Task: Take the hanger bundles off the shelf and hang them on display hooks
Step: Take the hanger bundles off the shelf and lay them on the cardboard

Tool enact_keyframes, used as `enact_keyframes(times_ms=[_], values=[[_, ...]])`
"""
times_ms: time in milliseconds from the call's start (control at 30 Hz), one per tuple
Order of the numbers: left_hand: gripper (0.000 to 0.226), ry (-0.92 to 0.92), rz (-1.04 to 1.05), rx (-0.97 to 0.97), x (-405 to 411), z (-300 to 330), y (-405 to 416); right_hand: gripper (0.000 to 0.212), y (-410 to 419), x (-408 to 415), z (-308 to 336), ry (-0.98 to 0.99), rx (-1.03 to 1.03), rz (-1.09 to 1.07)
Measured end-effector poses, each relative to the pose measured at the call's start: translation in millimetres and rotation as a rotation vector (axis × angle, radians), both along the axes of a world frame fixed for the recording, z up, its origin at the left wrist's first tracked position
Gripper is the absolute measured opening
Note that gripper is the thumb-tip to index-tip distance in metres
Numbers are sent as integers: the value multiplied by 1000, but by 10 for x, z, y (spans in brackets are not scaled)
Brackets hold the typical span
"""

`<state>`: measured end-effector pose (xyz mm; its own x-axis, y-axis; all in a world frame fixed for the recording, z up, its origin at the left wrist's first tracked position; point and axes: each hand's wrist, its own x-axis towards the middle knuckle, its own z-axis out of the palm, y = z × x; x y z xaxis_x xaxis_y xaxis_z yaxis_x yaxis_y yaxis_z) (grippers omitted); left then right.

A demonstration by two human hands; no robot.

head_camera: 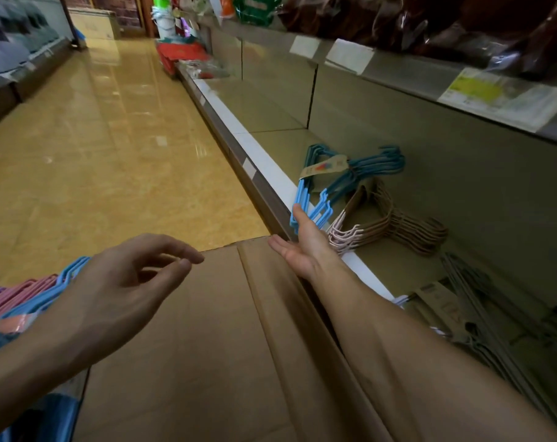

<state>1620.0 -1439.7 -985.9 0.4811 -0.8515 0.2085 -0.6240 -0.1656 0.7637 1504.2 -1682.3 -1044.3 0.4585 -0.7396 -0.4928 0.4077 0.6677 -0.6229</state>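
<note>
A bundle of blue hangers point(347, 178) with a paper band lies on the low shelf point(271, 173), its near corner sticking out over the white front edge. My right hand point(302, 240) reaches toward that corner with straight fingers, palm up, fingertips just touching it. A pale pink bundle point(389, 224) lies right behind it, and a grey bundle point(468, 317) lies nearer on the same shelf. My left hand point(121, 282) hovers over a cardboard box with loosely curled fingers, holding nothing. Pink and blue hangers point(31, 295) show at the lower left, partly hidden by my left arm.
A large closed cardboard box point(207, 346) stands against the shelf front below my arms. An upper shelf point(430, 74) with price labels and dark bagged goods overhangs the hanger shelf. The tiled aisle floor point(95, 138) runs off to the left; red baskets point(175, 55) stand far down it.
</note>
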Motion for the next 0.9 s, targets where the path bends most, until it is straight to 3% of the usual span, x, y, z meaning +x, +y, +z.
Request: enact_keyframes(times_ms=[433, 600, 900], values=[[18, 57, 18, 32, 100, -100, 109, 64, -157, 285, -174, -108, 18, -338], [17, 65, -1, 47, 48, -112, 193, 54, -93, 264, -95, -141, 47, -347], [28, 81, 22, 124, 71, 47, 294, 37, 208, 52, 165, -159, -77, -244]])
